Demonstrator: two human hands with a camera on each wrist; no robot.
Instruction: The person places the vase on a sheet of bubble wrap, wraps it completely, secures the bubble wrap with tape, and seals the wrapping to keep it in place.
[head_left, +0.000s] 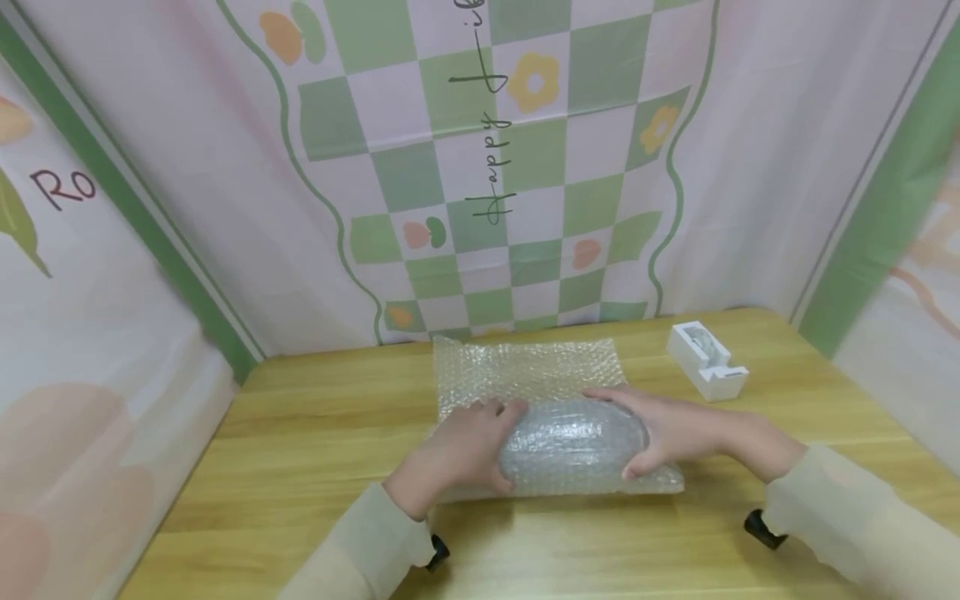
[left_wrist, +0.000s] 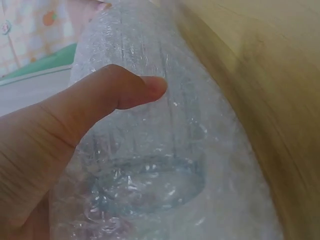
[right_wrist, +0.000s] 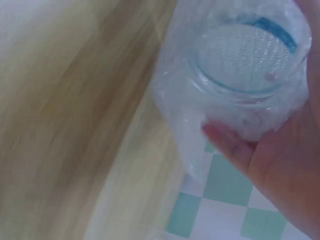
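A ribbed clear glass vessel (head_left: 573, 442) lies sideways on the table, rolled in bubble wrap (head_left: 525, 368). In the right wrist view its round end (right_wrist: 240, 60) shows at the mouth of the roll. The left wrist view shows another round glass end (left_wrist: 150, 187) through the wrap. My left hand (head_left: 471, 450) grips the roll's left part, its thumb bent over the wrapped side. My right hand (head_left: 663, 425) holds the right end, fingers over the far side and thumb near the front edge. The undersides of both hands' grips are hidden.
A white tape dispenser (head_left: 707, 360) with a roll of clear tape stands at the back right of the wooden table (head_left: 322, 433). The unrolled bubble wrap stretches towards the back edge. Behind hangs a green-and-white checked cloth (head_left: 528, 200).
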